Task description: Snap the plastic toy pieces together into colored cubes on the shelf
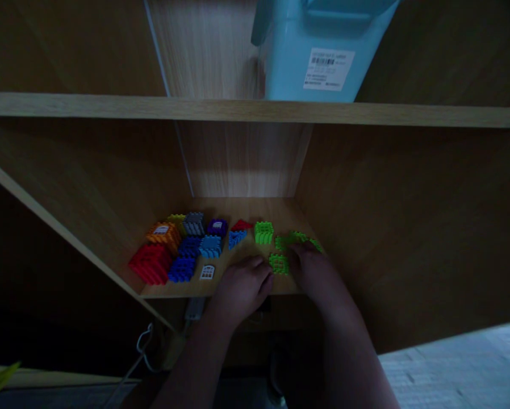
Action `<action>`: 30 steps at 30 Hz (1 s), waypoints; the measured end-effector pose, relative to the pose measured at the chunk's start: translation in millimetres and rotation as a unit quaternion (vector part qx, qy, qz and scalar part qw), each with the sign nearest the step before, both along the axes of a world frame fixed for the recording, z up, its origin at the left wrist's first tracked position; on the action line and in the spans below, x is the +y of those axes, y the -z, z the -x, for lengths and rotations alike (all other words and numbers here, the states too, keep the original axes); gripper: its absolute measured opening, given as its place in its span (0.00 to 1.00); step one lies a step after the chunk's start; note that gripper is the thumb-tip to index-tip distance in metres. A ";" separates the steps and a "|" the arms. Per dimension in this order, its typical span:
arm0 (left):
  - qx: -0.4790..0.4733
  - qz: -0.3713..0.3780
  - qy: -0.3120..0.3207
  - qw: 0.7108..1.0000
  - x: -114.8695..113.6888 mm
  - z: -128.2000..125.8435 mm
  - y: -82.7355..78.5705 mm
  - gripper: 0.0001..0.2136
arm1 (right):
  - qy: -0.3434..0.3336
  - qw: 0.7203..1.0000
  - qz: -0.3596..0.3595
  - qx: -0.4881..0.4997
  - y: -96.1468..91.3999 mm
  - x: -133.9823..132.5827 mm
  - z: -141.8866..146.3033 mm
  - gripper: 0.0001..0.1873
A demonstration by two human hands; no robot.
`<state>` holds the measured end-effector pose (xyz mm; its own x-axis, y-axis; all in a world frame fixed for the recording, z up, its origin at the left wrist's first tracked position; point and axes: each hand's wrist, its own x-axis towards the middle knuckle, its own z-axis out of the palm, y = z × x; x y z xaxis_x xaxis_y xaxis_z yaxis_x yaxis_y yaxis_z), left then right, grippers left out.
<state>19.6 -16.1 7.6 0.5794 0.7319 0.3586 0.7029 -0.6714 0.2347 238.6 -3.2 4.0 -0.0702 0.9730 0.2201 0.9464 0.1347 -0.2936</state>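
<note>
My left hand (247, 283) rests at the front edge of the shelf with its fingers curled closed. Its fingertips reach the left side of a flat green building tile (279, 263); whether they grip anything is hidden. On the tile's other side, my right hand (309, 266) points downward with bent fingers, close together, among loose green tiles (300, 236). What those fingers hold, if anything, cannot be made out. Just behind the hands stands a neat stack of green tiles (263, 233).
Stacks of red tiles (151, 264), orange tiles (163, 234), dark blue tiles (182, 269) and light blue tiles (210, 246) fill the left side. Near them lie a white window piece (207, 272) and red triangles (241, 225). An upper shelf edge (221, 109) carries a blue bin (289, 62).
</note>
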 end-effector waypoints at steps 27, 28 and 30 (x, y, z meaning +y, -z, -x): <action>-0.021 -0.002 -0.027 0.999 4.1 14.7 6.8 0.04 | -0.026 0.993 -0.074 0.084 7.5 4.1 -12.0 0.10; -0.022 -0.003 -0.027 0.999 4.2 14.7 7.1 0.04 | -0.026 0.994 -0.069 0.083 7.2 3.7 -11.6 0.10; -0.022 -0.004 -0.030 0.999 4.4 14.7 7.9 0.04 | -0.025 0.994 -0.057 0.086 7.0 3.4 -11.3 0.09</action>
<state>4.8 -11.7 -0.3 0.5187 0.7612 0.3893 0.7307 -0.6311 0.2605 249.9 0.2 -3.0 -0.0701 0.9370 0.3421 0.8744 0.2228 -0.4311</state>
